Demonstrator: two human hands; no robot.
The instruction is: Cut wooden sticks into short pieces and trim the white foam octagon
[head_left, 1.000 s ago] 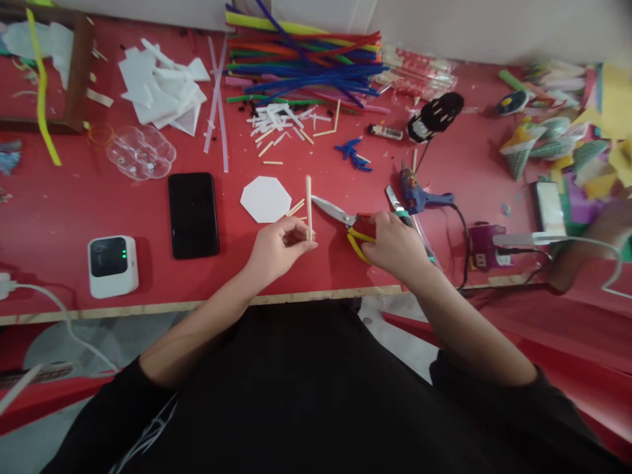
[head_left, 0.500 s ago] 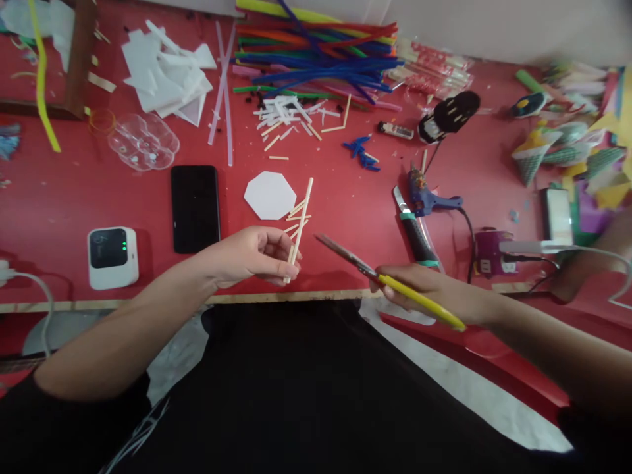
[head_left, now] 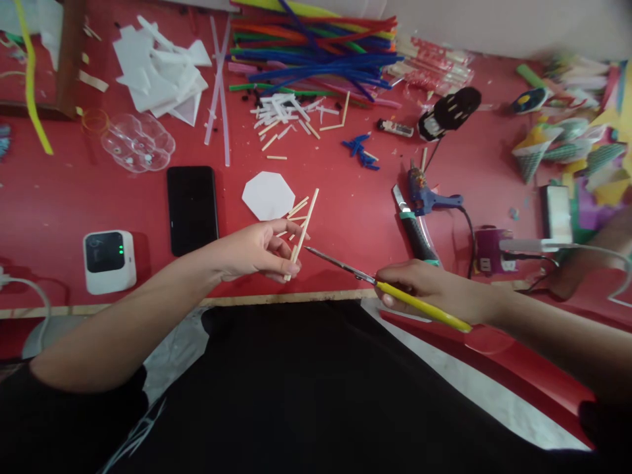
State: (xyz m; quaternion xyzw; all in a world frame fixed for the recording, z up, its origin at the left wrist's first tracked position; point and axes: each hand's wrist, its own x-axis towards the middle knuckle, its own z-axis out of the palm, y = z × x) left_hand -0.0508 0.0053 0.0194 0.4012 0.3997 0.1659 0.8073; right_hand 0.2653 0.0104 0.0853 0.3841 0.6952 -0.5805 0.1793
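My left hand (head_left: 254, 253) pinches a thin wooden stick (head_left: 304, 227) near its lower end, holding it tilted up to the right above the red table (head_left: 59, 197). My right hand (head_left: 437, 289) grips yellow-handled scissors (head_left: 390, 289). Their blade tips touch the stick just above my left fingers. A white octagon cutout (head_left: 268, 195) and a few short stick pieces (head_left: 296, 209) lie just beyond the stick.
A black phone (head_left: 192, 209) and a small white device (head_left: 108, 260) lie to the left. A blue glue gun (head_left: 427, 194), a cutter (head_left: 413, 227) and a power strip (head_left: 494, 250) sit to the right. Pipe cleaners (head_left: 316, 59), white scraps (head_left: 158, 69) and coloured paper (head_left: 567, 131) crowd the far side.
My right hand lifted the scissors off the table and brought the blades left to the stick. My left hand tilted the stick from upright to slanted.
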